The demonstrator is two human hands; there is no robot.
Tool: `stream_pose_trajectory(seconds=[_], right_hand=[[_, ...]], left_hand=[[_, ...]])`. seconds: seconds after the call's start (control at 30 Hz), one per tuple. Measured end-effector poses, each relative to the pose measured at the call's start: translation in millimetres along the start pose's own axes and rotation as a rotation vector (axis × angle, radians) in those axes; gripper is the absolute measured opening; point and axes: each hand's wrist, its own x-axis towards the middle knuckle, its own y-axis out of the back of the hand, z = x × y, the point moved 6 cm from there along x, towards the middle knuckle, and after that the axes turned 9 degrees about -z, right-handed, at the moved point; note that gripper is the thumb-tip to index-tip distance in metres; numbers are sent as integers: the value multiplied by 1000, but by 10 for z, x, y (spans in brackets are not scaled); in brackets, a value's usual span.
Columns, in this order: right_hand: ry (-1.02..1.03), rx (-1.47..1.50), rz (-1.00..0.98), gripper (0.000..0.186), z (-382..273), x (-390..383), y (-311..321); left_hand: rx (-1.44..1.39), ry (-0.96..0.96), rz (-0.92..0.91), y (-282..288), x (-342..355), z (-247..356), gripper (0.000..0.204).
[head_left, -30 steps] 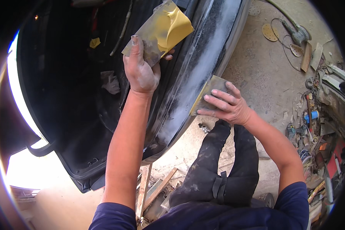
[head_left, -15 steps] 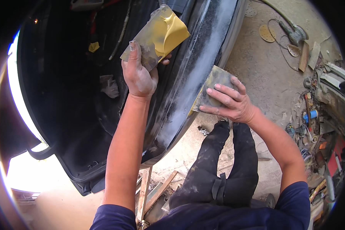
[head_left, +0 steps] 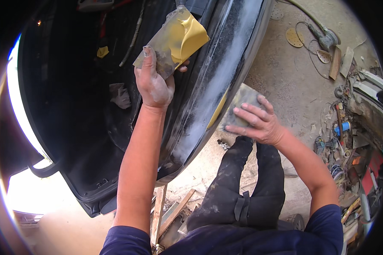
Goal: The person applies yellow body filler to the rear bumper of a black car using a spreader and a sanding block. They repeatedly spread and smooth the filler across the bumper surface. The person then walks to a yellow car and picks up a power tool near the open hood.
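Observation:
My left hand [head_left: 154,88] is closed round a flat grey plate [head_left: 159,47] with a thick smear of yellow body filler [head_left: 192,37] on its far right part. The thumb lies on top of the plate, and fingertips show under its right edge. My right hand [head_left: 259,122] grips a thin, stained putty spreader [head_left: 245,96], fingers spread over its face. The spreader is just right of the car body edge [head_left: 234,63], which has a sanded, whitish band. A fresh yellow strip of filler [head_left: 218,112] lies on that edge, beside the spreader.
The dark open boot [head_left: 85,140] holds a crumpled glove [head_left: 121,96] and a yellow scrap [head_left: 102,52]. On the floor at far right are a corded sander [head_left: 327,40], a sanding disc [head_left: 295,37], wood pieces [head_left: 335,63] and piled scrap. My legs [head_left: 221,178] stand below the edge.
My right hand and the spreader have drawn slightly right, away from the car edge, uncovering the yellow strip. My left hand holds the plate almost still.

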Motion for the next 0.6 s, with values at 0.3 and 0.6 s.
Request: stream_pose_trajectory(seconds=[0.3,0.6], right_hand=[[17,-15,42,44,-136,133,-286],[-126,-41,-186,41,-248,-22,256]], left_hand=[[-14,1,13,14,-12,-22,56],[-59,-1,-13,24,8,-22,57]])
